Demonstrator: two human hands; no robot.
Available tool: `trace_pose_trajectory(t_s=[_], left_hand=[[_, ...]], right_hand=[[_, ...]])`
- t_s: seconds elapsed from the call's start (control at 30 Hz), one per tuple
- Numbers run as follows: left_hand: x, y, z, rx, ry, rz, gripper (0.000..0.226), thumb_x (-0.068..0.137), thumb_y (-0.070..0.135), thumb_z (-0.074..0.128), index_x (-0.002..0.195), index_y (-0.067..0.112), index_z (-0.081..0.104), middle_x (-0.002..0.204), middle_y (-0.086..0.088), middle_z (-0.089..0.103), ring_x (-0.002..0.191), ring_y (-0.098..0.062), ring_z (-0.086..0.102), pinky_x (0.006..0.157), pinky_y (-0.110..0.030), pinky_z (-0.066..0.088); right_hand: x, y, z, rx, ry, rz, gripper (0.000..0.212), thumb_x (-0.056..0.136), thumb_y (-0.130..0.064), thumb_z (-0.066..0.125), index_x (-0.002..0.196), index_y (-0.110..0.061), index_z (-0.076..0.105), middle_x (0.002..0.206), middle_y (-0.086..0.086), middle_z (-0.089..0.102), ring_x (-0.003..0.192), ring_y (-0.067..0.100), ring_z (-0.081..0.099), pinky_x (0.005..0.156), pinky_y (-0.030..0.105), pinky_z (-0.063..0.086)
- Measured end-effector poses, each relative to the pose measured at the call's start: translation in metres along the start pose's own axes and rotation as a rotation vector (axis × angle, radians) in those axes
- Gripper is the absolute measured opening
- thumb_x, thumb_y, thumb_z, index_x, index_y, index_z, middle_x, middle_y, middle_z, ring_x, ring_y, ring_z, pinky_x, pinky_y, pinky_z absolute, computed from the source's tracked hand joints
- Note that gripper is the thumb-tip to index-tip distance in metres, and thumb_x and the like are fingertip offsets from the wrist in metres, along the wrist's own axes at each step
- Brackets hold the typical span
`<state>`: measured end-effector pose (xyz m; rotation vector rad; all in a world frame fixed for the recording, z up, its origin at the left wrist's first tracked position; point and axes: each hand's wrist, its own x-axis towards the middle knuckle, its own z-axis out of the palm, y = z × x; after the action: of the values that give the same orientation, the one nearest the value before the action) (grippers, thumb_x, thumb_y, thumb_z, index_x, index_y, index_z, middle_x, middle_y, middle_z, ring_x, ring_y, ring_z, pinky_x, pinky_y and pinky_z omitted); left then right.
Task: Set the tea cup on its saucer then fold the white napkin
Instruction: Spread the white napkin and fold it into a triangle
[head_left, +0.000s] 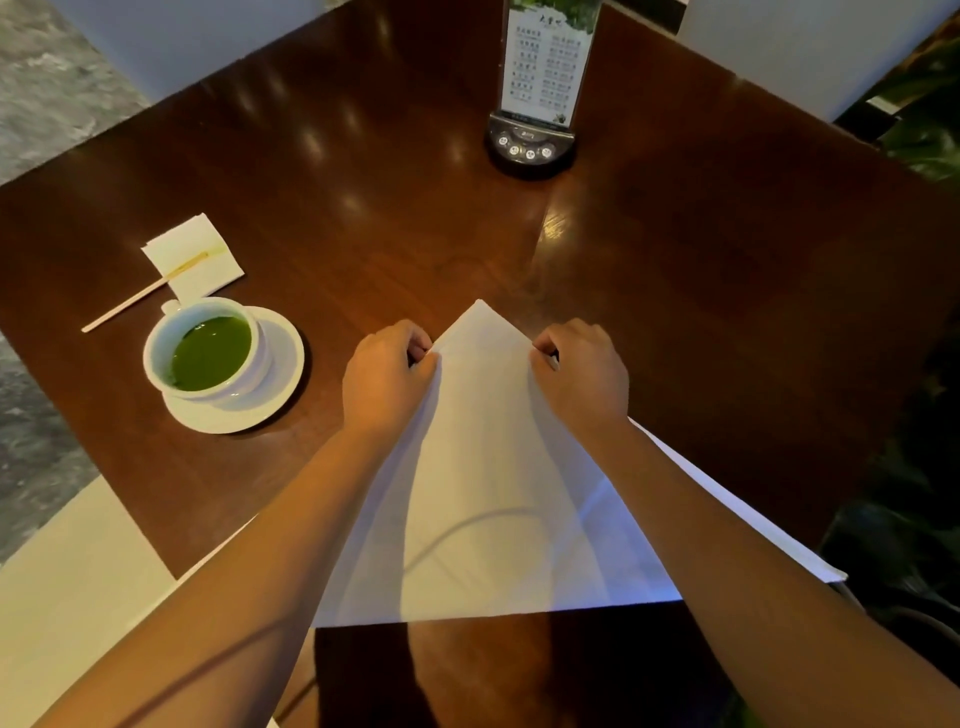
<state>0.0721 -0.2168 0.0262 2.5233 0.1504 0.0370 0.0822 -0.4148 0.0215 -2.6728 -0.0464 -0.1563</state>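
A white tea cup (208, 349) full of green tea stands on its white saucer (280, 364) at the left of the dark wooden table. The white napkin (493, 467) lies in front of me with one corner pointing away, its near part raised off the table. My left hand (387, 376) pinches the napkin's left edge near the far corner. My right hand (582, 371) pinches the right edge at the same height. Both forearms lie over the cloth and hide parts of it.
A small paper napkin (195, 257) with a wooden stirrer (130, 301) lies behind the cup. A menu stand on a black call-button base (531, 145) sits at the far middle. The table (701, 270) edge runs close on the left and right.
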Motion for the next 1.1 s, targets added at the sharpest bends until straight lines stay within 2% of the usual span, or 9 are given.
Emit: trace_pose_trajectory(t_s=[0.17,0.2,0.27,0.33,0.4,0.53,0.67,0.87,1.1], left_hand=[[0.002,0.002,0.003,0.017,0.022,-0.005,0.008,0.092,0.024,0.059,0.091,0.016,0.059,0.087,-0.005,0.064,0.073,-0.015,0.054,0.055,-0.019,0.038],[0.000,0.004,0.004,0.050,0.052,0.000,0.012,0.092,0.025,0.058,0.098,0.015,0.061,0.095,-0.008,0.066,0.080,-0.017,0.056,0.062,-0.020,0.043],[-0.009,0.006,0.010,0.196,0.144,0.068,0.032,0.094,0.027,0.054,0.122,0.011,0.056,0.124,-0.011,0.061,0.112,-0.027,0.055,0.088,-0.036,0.046],[-0.022,0.012,0.018,0.328,0.131,0.216,0.047,0.098,0.028,0.039,0.141,0.010,0.038,0.148,-0.010,0.039,0.138,-0.028,0.032,0.106,-0.048,0.031],[-0.031,0.014,0.029,0.380,-0.004,0.335,0.053,0.098,0.031,0.024,0.148,0.011,0.024,0.156,-0.008,0.023,0.144,-0.024,0.017,0.111,-0.052,0.020],[-0.027,0.004,0.041,0.384,-0.162,0.310,0.058,0.098,0.038,0.011,0.149,0.013,0.019,0.157,-0.004,0.018,0.145,-0.018,0.011,0.114,-0.052,0.015],[-0.026,0.005,0.042,0.421,-0.175,0.303,0.062,0.096,0.047,0.008,0.150,0.019,0.013,0.159,-0.002,0.013,0.146,-0.019,0.007,0.115,-0.048,0.008],[-0.025,0.008,0.040,0.503,-0.219,0.287,0.076,0.085,0.071,0.004,0.150,0.032,-0.001,0.160,0.002,-0.002,0.146,-0.022,-0.005,0.115,-0.050,0.001],[-0.027,0.012,0.036,0.507,-0.239,0.292,0.083,0.079,0.074,0.000,0.150,0.031,-0.001,0.160,0.001,-0.005,0.146,-0.021,-0.008,0.116,-0.052,0.005]], right_hand=[[0.001,-0.002,0.003,-0.022,0.073,-0.046,0.005,0.084,-0.016,0.063,0.082,-0.012,0.063,0.084,0.007,0.063,0.075,0.020,0.054,0.058,0.025,0.034],[-0.001,-0.002,0.003,-0.067,0.113,-0.081,0.008,0.082,-0.016,0.065,0.088,-0.011,0.064,0.088,0.008,0.064,0.080,0.024,0.057,0.060,0.027,0.039],[-0.011,-0.005,0.008,-0.196,0.119,-0.180,0.031,0.083,-0.019,0.061,0.114,-0.011,0.060,0.115,0.011,0.063,0.106,0.032,0.056,0.081,0.041,0.045],[-0.020,-0.011,0.017,-0.292,0.023,-0.311,0.047,0.090,-0.024,0.045,0.135,-0.013,0.045,0.142,0.010,0.045,0.133,0.030,0.037,0.102,0.051,0.031],[-0.025,-0.017,0.027,-0.314,-0.074,-0.350,0.050,0.093,-0.028,0.032,0.140,-0.013,0.038,0.148,0.007,0.037,0.139,0.025,0.028,0.108,0.054,0.023],[-0.022,-0.015,0.036,-0.283,-0.171,-0.299,0.053,0.095,-0.031,0.023,0.140,-0.009,0.038,0.147,0.006,0.039,0.137,0.022,0.032,0.108,0.053,0.025],[-0.031,-0.014,0.037,-0.285,-0.140,-0.166,0.054,0.097,-0.035,0.026,0.145,-0.011,0.028,0.152,0.006,0.030,0.141,0.022,0.021,0.112,0.051,0.011],[-0.114,0.008,0.008,-0.307,-0.144,0.060,0.064,0.094,-0.050,0.035,0.146,-0.015,0.027,0.153,0.005,0.028,0.141,0.025,0.021,0.111,0.052,0.006],[-0.166,0.098,-0.053,-0.474,-0.248,0.276,0.075,0.088,-0.062,0.005,0.148,-0.017,0.002,0.154,-0.002,-0.006,0.141,0.015,-0.010,0.114,0.048,0.000]])
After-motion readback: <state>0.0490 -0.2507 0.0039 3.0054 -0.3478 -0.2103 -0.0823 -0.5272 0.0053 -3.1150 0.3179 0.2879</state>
